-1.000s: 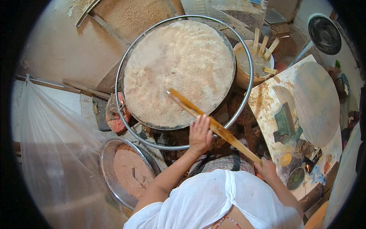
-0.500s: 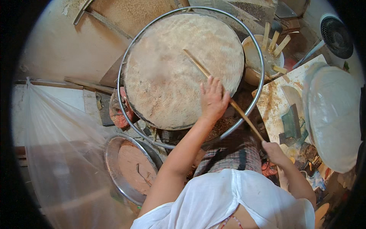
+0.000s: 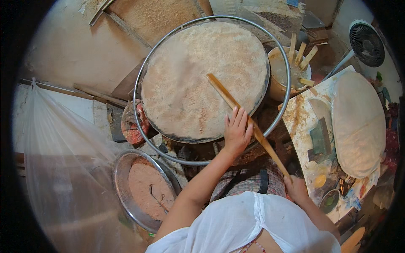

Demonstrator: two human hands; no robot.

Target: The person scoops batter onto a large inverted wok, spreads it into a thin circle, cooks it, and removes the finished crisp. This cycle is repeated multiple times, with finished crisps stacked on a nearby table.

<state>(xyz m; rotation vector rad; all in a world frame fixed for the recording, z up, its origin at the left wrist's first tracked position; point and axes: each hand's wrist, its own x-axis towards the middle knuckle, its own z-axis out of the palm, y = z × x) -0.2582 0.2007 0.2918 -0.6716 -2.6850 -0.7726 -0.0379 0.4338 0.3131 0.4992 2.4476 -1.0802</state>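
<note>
A long wooden stick [image 3: 223, 90], flat-sided toward its far end, slants over a large round pan-like surface [image 3: 185, 84] covered with a pale, grainy layer. My left hand [image 3: 237, 131] lies against the stick near the surface's front edge, fingers stretched out and slightly apart. The stick's near end sits in my right hand [image 3: 296, 189], closed around it in front of my body. Around the round surface runs a metal hoop [image 3: 288, 86]. Whether the stick's far tip touches the grainy layer I cannot tell.
At left stands a metal basin [image 3: 120, 192] of pinkish-brown material, beside a hanging plastic sheet [image 3: 63, 168]. A bucket [image 3: 280, 82] with wooden sticks is at far right, near a fan [image 3: 366, 44]. A pale plastic-covered bundle [image 3: 358, 122] lies on a stained board [image 3: 295, 114].
Both hands have shifted nearer my body, drawing the stick back a little. The stick has turned, showing a broader face. My view has moved slightly.
</note>
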